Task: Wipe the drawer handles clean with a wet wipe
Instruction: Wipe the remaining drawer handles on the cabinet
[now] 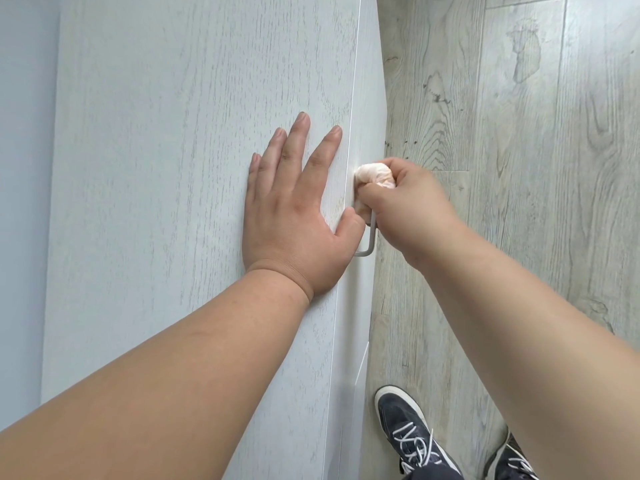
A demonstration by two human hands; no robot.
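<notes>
A pale wood-grain drawer unit (pixel 173 168) fills the left of the head view, seen from above. My left hand (pixel 294 216) lies flat on its top, fingers straight, thumb over the front edge. A thin silver handle (pixel 370 242) juts from the drawer front (pixel 367 126). My right hand (pixel 408 209) grips a bunched white wet wipe (pixel 375 173) wrapped around the upper part of that handle. Only the handle's lower bend shows below the hand.
Grey wood-look floor (pixel 519 133) spreads to the right of the unit. My two dark sneakers with white laces (pixel 412 434) stand at the bottom, close to the drawer front. A plain wall (pixel 24 168) runs along the far left.
</notes>
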